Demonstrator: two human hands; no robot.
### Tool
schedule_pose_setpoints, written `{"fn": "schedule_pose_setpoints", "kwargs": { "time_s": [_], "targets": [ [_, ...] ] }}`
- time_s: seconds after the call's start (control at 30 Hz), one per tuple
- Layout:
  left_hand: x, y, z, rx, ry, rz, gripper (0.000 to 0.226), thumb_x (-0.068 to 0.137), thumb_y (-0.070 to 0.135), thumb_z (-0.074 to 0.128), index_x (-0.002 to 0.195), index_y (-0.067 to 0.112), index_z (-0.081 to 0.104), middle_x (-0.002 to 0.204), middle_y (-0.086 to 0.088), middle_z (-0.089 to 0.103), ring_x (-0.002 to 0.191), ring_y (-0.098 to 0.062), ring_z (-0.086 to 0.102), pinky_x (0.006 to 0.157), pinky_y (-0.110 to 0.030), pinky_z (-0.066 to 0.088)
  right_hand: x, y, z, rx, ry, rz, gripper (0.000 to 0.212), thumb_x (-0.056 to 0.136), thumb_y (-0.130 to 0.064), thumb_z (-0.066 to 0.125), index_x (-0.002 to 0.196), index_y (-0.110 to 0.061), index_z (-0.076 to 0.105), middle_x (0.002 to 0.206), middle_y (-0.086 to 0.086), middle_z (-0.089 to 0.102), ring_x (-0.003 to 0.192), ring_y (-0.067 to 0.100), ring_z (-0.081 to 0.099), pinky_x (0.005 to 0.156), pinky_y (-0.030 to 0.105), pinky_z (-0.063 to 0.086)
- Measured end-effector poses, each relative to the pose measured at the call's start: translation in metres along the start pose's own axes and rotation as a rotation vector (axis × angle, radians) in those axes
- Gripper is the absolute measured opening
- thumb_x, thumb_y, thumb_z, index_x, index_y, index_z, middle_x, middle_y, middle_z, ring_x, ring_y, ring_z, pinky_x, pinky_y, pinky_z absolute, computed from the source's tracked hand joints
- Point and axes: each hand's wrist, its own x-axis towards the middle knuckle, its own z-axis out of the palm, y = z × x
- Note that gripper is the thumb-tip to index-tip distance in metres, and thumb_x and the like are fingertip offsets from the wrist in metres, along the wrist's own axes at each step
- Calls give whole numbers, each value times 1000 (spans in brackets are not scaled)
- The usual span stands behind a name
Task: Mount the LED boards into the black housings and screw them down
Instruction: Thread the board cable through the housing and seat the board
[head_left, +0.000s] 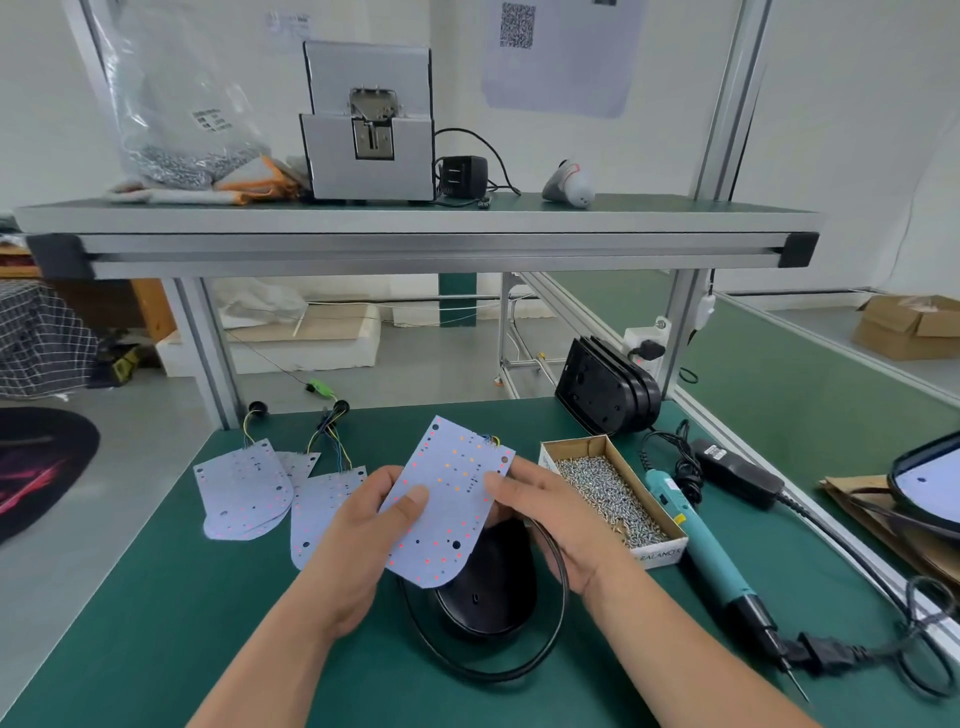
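A white LED board (451, 499) with red and orange dots is held tilted above a black housing (493, 587) on the green bench. My left hand (363, 519) grips its left edge with the thumb on top. My right hand (545, 514) holds its right edge, thumb on the face. A black cable (558, 582) loops around the housing. More LED boards (244, 488) with coloured wires lie to the left. A teal electric screwdriver (701, 540) lies to the right, beside a cardboard box of screws (608, 488).
A stack of black housings (608, 389) leans at the back right. A black power adapter (737, 467) and cords trail along the right edge. An overhead shelf (415, 228) carries a grey screw feeder (369, 124). A finished lamp (930, 483) sits far right.
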Motion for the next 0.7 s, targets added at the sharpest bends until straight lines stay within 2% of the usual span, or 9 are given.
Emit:
{"fn": "schedule_pose_setpoints", "kwargs": {
  "time_s": [0.13,0.23,0.3,0.4,0.47,0.57,0.63,0.7],
  "targets": [
    [3,0,-9,-228,-165,-42,31,99,35,63,121,16,74,127,-15,75,105,-25,74,75,-31,60,1,0,-3,-63,99,-41,16,91,-13,71,103,-4,77,88,18,66,73,21,59,73,27,51],
    [10,1,-16,-529,-191,-156,41,107,24,45,138,2,62,140,-22,67,116,-34,70,82,-45,65,4,1,-5,40,193,-74,11,81,-16,71,83,-5,72,72,15,61,63,22,56,67,30,48],
    [14,-2,-18,-630,-159,-199,42,104,7,40,139,-8,58,139,-25,66,114,-34,71,86,-47,66,6,4,-6,87,231,-92,11,79,-16,72,76,-7,68,67,13,58,61,23,53,64,30,46],
    [17,-9,-12,-560,-115,-209,44,97,-15,34,131,-14,62,129,-26,71,104,-28,78,75,-35,66,7,8,-5,113,241,-108,12,79,-16,72,71,-9,66,66,14,56,61,24,52,63,30,46],
    [17,-12,-9,-510,-118,-208,44,97,-19,33,126,-13,66,129,-27,72,105,-27,78,75,-32,65,7,8,-4,124,244,-117,12,80,-15,71,71,-9,66,67,14,55,62,25,51,66,33,44],
    [15,-14,-7,-446,-136,-189,36,91,-10,53,119,-5,75,127,-23,73,104,-26,77,78,-32,65,5,7,-3,130,249,-135,10,81,-16,68,78,-8,64,69,13,52,63,24,49,67,35,43],
    [12,-16,-4,-277,-116,-150,30,96,1,60,116,8,81,122,-15,76,97,-21,76,75,-30,63,4,7,-2,141,241,-130,10,81,-17,66,80,-8,62,70,12,50,64,23,48,63,32,45],
    [9,-16,1,-133,-121,-86,27,98,12,63,119,13,79,125,-15,76,104,-24,76,81,-35,63,2,7,2,137,215,-127,9,83,-18,65,83,-10,61,71,11,49,64,22,48,62,30,45]
  ]
}}
